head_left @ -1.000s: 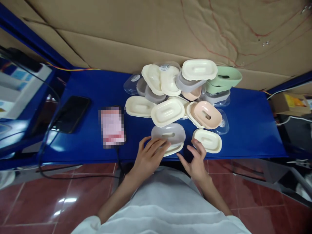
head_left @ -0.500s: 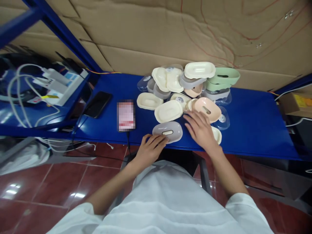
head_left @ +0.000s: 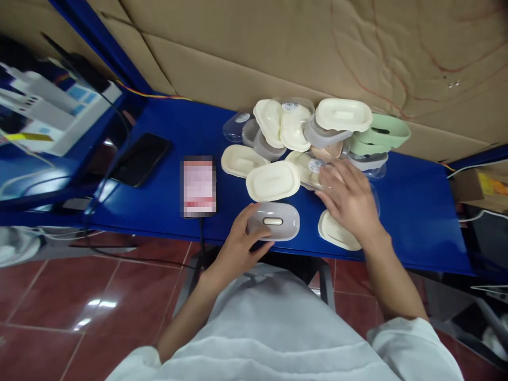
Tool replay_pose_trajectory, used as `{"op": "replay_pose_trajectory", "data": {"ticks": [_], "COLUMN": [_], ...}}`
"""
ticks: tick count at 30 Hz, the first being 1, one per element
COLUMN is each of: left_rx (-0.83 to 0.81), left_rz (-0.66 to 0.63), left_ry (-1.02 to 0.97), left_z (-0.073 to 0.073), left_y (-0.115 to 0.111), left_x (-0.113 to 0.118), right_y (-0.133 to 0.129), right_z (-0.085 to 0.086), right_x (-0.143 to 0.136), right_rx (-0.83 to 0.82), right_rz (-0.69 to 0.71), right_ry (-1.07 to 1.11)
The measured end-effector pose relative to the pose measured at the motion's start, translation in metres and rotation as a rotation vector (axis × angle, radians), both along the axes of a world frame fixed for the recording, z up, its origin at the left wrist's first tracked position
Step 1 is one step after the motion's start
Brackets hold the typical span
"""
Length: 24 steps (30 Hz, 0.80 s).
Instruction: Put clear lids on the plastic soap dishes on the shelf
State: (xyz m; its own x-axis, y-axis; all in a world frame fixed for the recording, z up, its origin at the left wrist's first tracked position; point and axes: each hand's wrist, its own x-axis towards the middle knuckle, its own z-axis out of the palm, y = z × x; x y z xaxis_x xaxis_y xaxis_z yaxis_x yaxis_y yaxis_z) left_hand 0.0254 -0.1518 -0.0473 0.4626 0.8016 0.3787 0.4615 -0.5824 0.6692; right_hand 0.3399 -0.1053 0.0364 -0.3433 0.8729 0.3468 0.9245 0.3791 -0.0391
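Note:
A grey oval soap dish point(head_left: 291, 219) with a slot in its middle lies near the table's front edge. My left hand point(head_left: 240, 246) grips its left end, thumb on the near side and fingers along the far side. My right hand point(head_left: 353, 203) is over the right part of the pile, its fingers curled down; what they hold is hidden beneath them. Under its wrist side lies a cream oval tray point(head_left: 335, 233). Two more cream trays lie beyond the grey dish, the nearer one point(head_left: 273, 181) overlapping the farther point(head_left: 242, 160).
Behind are stacked cream trays point(head_left: 343, 114), grey dishes, clear lids point(head_left: 236, 127) and green dishes point(head_left: 383, 132). To the left lie a device with a blurred screen point(head_left: 199, 185) and a cable, a black phone point(head_left: 141, 159) and a white power strip point(head_left: 75, 116). Cardboard point(head_left: 257, 47) stands behind the table.
My left hand has closed around the left end of the grey dish. My right hand has moved over the spot where the peach dish lay, covering it. The view has shifted slightly.

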Motion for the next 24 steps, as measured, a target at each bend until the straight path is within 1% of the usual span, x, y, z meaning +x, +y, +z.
{"op": "replay_pose_trajectory", "data": {"ticks": [2,4,5,7,9,11,14,17,20,24], "left_rx": [-0.041,-0.103,-0.143,-0.222,-0.28,-0.318,-0.343,-0.359,-0.362,-0.33], "left_rz": [-0.046,-0.078,-0.088,-0.109,-0.14,-0.173,-0.204,-0.18,-0.152,-0.149], "left_ry": [0.008,0.013,0.014,0.011,-0.002,-0.01,-0.012,0.002,0.02,0.017], "left_z": [0.003,0.004,0.004,0.003,0.0,-0.002,-0.002,0.002,0.005,0.002], "left_y": [0.003,0.006,0.008,0.01,0.013,0.016,0.02,0.022,0.022,0.022], "left_x": [-0.002,-0.003,-0.004,-0.005,-0.007,-0.008,-0.01,-0.01,-0.01,-0.01], "right_y": [-0.028,-0.06,-0.075,-0.101,-0.115,-0.117,-0.106,-0.096,-0.093,-0.093], "right_z": [0.008,0.005,-0.002,-0.02,-0.041,-0.057,-0.069,-0.072,-0.073,-0.074], "right_x": [0.007,0.008,0.006,-0.003,-0.016,-0.029,-0.042,-0.045,-0.043,-0.043], "right_rx": [0.055,0.062,0.047,-0.043,-0.173,-0.263,-0.285,-0.257,-0.219,-0.222], "right_rz": [0.003,-0.013,-0.021,0.001,0.075,0.163,0.244,0.275,0.277,0.279], "right_ry": [0.064,0.176,0.244,0.353,0.391,0.377,0.349,0.328,0.317,0.35]}}
